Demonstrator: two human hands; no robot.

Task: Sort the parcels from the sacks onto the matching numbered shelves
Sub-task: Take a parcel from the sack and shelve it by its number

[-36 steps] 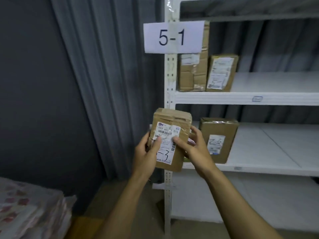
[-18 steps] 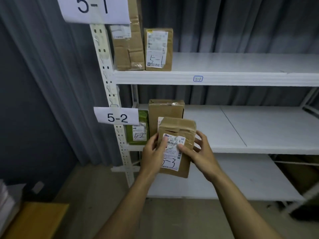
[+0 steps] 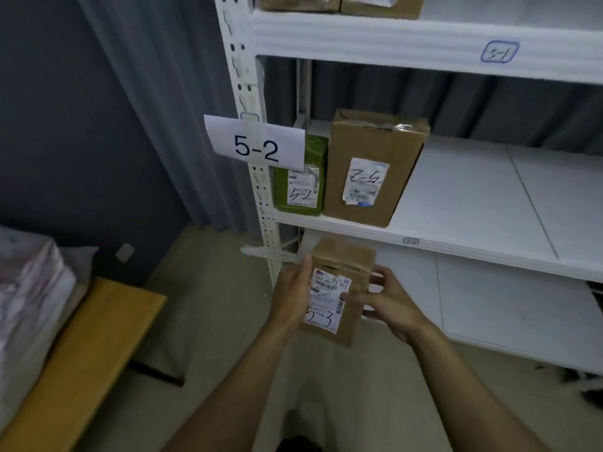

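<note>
Left hand (image 3: pixel 293 295) grips the near-left edge of a small brown cardboard parcel (image 3: pixel 346 324), its fingers curled behind the box and the thumb lying up along the box's 9 o'clock side. At the parcel's 3 o'clock side, the right hand (image 3: pixel 388 305) grips it too, thumb pressed on the white shipping label (image 3: pixel 326 298) and fingers bent round the far edge. The parcel is held upright in the air just below the middle of the view, at about 5 o'clock, in front of the lower shelf (image 3: pixel 505 305) and below the front lip of the middle shelf (image 3: pixel 489 197). "5-3" is handwritten on its label, under a barcode. At 11 o'clock a paper sign (image 3: pixel 256 146) reading "5-2" is fixed to the white upright post (image 3: pixel 248 76). Just past it on the middle shelf stand a green parcel (image 3: pixel 301 181) marked "5-2" and, touching its 3 o'clock side, a taller brown box (image 3: pixel 372 171) whose label carries the same number upside down. At 12 o'clock the top shelf (image 3: pixel 391 44) shows the bottoms of more boxes and a small blue-outlined tag (image 3: pixel 499 52) on its front edge. A grey curtain (image 3: pixel 156 93) hangs at 10 o'clock. At 8 o'clock sits a wooden tabletop (image 3: pixel 81 353), and a pile of pale wrapped bundles (image 3: pixel 29 288) lies at 9 o'clock.
</note>
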